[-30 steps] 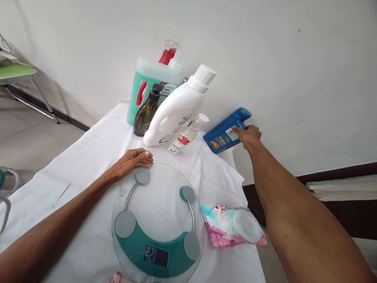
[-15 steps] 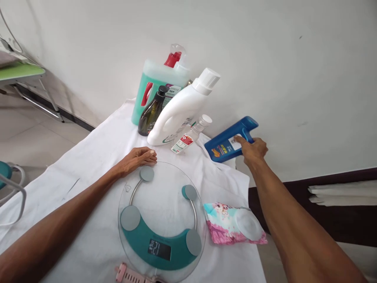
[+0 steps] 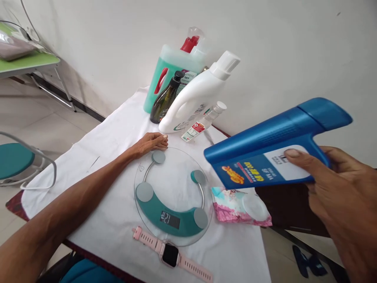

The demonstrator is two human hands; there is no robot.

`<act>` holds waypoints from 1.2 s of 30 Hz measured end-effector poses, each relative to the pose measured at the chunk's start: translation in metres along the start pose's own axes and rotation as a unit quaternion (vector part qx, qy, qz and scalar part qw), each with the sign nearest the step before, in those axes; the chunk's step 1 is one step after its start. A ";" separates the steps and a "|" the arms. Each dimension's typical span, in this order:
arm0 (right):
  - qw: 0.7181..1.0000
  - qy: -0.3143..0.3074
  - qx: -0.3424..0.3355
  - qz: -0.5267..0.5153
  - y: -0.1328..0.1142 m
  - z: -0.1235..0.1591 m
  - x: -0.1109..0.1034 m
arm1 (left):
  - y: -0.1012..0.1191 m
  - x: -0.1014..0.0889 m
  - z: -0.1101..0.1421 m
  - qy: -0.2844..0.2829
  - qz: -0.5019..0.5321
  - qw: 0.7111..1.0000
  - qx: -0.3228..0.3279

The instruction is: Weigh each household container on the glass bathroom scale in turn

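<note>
My right hand (image 3: 338, 184) holds a blue bottle (image 3: 265, 145) with a spout-like top, thumb on its white label and the other fingers wrapped around its handle. The bottle hangs tilted in the air above the table's right side. My left hand (image 3: 153, 143) lies loosely on the white cloth (image 3: 114, 137) with nothing visible in it, beside the far left rim of a round glass scale (image 3: 160, 228). On the scale's teal part a small display is lit; I cannot read it surely. A pink-and-blue wipes packet (image 3: 226, 206) lies right of the scale, partly behind the bottle.
At the back stand a green jug (image 3: 156, 84), a dark pump bottle (image 3: 166, 98), a white detergent bottle (image 3: 197, 94) and a small clear bottle (image 3: 203, 124). A pink-strapped smartwatch (image 3: 171, 254) lies at the front. Left are a teal stool (image 3: 14, 159) and a green table (image 3: 32, 61).
My right hand has lifted the blue bottle away from the table's back right and brought it nearer. My left hand stays beside the scale. The view has shifted, bringing the whole smartwatch into sight.
</note>
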State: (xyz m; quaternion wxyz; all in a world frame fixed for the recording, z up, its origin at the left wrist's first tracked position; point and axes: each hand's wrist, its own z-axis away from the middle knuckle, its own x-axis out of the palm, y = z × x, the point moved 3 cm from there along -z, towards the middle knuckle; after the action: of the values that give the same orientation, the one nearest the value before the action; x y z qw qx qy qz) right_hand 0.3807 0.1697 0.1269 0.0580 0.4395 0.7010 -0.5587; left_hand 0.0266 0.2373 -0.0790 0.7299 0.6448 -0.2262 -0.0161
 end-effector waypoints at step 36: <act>0.987 0.144 -0.034 -0.069 0.083 0.187 0.066 | 0.000 0.007 0.000 0.002 -0.022 0.999 0.036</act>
State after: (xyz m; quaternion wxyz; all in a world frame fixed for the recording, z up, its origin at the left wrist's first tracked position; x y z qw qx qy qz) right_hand 0.3204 0.0491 -0.0404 -0.0675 0.4642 0.7489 -0.4680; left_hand 0.0325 0.2349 -0.0765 0.7058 0.6758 -0.2113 -0.0230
